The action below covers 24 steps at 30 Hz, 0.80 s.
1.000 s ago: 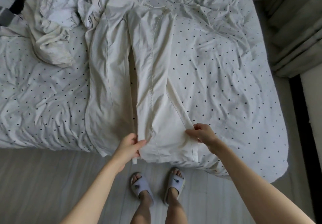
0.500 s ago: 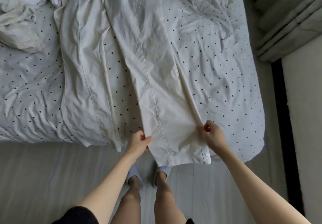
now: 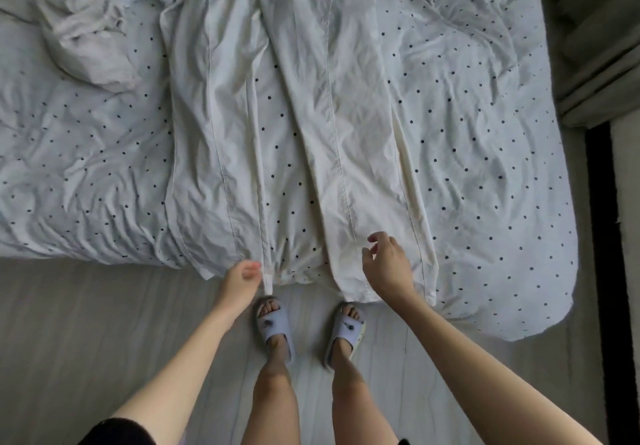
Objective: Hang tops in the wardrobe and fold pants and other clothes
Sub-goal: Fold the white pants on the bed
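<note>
My left hand (image 3: 240, 276) pinches the left hem of the pants (image 3: 311, 115) at the bed (image 3: 485, 167) edge. My right hand (image 3: 388, 264) hovers loose-fingered over the right hem, holding nothing. The legs stretch away, spread apart.

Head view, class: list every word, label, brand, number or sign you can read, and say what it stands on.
None can be read.
Slippers: a small dark mark on each strap, too small and blurred to read.
Cream pants: no label or print shows.
Bedsheet: only dark dots, no text.
</note>
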Tool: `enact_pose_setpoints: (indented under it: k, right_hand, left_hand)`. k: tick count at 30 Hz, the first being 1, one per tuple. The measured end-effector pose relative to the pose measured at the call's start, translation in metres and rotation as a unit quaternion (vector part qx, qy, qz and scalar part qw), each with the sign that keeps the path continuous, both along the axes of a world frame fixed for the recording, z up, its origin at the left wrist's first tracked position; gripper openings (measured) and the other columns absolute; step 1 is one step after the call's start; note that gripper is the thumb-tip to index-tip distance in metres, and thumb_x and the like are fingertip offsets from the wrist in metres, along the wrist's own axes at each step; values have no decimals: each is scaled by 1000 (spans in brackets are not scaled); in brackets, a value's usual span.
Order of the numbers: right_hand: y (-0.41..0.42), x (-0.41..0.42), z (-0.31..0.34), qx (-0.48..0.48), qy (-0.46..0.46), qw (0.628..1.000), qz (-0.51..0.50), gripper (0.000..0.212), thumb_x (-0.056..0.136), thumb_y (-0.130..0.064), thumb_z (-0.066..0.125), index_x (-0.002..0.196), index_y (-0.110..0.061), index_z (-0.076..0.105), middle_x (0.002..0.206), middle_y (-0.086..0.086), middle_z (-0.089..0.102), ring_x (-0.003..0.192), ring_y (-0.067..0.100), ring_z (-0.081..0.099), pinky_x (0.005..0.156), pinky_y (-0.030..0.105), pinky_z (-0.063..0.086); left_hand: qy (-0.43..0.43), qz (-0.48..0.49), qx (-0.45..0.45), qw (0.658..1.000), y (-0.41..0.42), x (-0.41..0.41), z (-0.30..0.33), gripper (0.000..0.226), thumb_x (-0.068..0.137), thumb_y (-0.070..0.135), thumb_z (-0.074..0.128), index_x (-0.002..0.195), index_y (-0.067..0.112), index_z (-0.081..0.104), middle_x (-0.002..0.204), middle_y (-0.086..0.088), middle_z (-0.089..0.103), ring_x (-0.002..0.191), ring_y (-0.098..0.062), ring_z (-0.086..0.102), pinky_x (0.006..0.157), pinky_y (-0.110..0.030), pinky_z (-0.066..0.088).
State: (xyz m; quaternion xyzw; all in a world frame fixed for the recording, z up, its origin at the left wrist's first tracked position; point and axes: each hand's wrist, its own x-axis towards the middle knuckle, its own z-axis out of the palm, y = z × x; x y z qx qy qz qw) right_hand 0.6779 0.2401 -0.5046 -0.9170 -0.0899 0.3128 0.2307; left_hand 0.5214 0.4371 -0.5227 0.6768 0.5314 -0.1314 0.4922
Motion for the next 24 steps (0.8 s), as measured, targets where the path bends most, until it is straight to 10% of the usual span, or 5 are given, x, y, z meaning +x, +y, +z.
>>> enact_pose_setpoints:
  k: [9,15,20,24]
  right_hand:
    - [138,-33,-19,93,111,989,33,39,96,-25,48,132,-11,47,123,9,60,109,24,58,90,35,47]
    - [202,-32,-41,145,128,978,-75,45,95,-33,51,132,-9,44,118,8,58,106,23,56,93,43,47]
    - [213,-34,-42,161,149,965,-146,37,91,-25,58,95,12,59,78,17,55,71,21,50,64,36,43]
    - [197,-57,-37,135,175,957,-189,40,92,-24,58,97,16,59,79,20,55,76,26,54,73,40,51]
  left_hand:
    - [-8,22,144,989,131,-13,-14,38,99,16,42,132,-2,42,135,-22,46,122,-34,47,99,-38,37]
    - [-52,35,85,994,210,2,-43,46,98,26,44,138,4,37,130,-11,49,119,-27,49,98,-33,38]
    - [-89,4,45,995,228,-1,-47,19,92,22,55,78,11,48,66,-1,45,60,-16,42,56,-29,33]
    - [-86,-7,46,995,216,-33,-44,33,90,21,55,67,17,31,61,2,29,53,-12,27,51,-28,22]
